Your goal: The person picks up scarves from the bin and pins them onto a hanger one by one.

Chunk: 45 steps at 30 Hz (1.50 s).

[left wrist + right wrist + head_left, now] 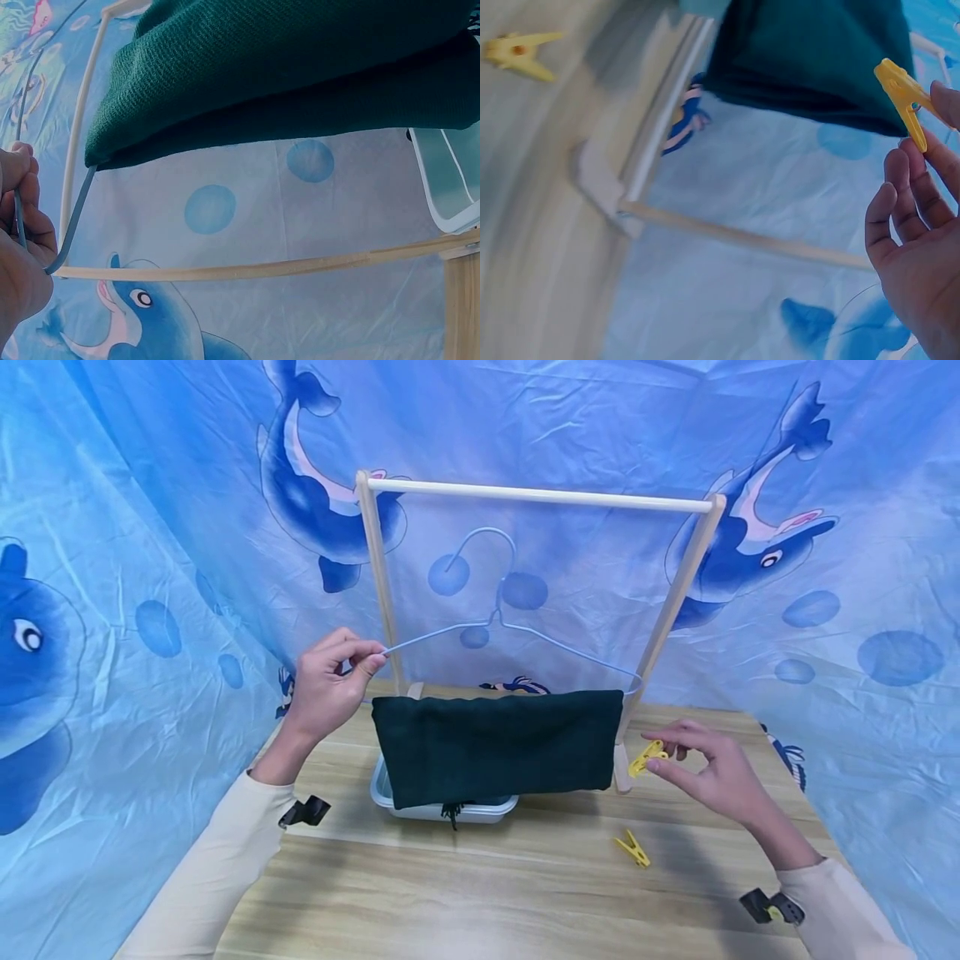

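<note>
My left hand (333, 681) pinches the left end of a pale blue wire hanger (450, 628), holding it up in front of a rack. Over the hanger's lower bar hangs a folded dark green knitted cloth (498, 747), dark fringe showing below it. In the left wrist view the hanger's bent corner runs past the fingers to the cloth (262, 82). My right hand (712, 768) pinches a yellow clothespin (904, 97) between thumb and fingers, right of the cloth's edge. A second yellow clothespin (633, 848) lies on the table below.
A wooden rack with a white top rod (540, 495) stands behind the hanger. A light plastic tub (450, 814) sits under the cloth on the wood-grain table (450, 893). Blue dolphin-print sheeting (600, 427) encloses the back and sides.
</note>
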Available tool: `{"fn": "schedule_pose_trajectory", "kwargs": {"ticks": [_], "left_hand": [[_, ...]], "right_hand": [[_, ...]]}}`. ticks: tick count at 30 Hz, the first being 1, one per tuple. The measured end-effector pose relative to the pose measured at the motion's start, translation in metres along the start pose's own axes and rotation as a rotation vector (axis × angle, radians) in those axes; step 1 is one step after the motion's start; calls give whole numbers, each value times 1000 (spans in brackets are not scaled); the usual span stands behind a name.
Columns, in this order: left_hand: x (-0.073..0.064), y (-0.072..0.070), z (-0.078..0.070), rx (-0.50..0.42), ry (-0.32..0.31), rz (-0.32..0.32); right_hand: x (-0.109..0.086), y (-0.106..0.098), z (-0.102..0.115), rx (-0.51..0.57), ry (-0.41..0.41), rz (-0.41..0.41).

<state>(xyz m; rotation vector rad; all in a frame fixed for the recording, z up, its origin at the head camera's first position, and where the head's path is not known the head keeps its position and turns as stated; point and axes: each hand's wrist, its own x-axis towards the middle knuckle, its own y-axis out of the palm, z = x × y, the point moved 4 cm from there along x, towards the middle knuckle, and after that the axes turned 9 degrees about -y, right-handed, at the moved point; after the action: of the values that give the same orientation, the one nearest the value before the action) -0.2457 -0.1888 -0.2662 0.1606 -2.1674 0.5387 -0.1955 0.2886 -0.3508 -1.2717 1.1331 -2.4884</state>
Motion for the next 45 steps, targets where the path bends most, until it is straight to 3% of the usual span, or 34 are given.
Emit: {"fn": "schedule_pose_trajectory", "kwargs": {"ticks": [10, 21, 32, 45], "left_hand": [[3, 2, 1, 9, -15, -1], [3, 2, 3, 4, -22, -2], [3, 4, 6, 2, -16, 17], [1, 4, 4, -2, -28, 14]], "right_hand": [[42, -5, 15, 67, -89, -42], [69, 1, 32, 101, -111, -18], [103, 15, 61, 110, -150, 10], [143, 46, 96, 167, -256, 41]]}}
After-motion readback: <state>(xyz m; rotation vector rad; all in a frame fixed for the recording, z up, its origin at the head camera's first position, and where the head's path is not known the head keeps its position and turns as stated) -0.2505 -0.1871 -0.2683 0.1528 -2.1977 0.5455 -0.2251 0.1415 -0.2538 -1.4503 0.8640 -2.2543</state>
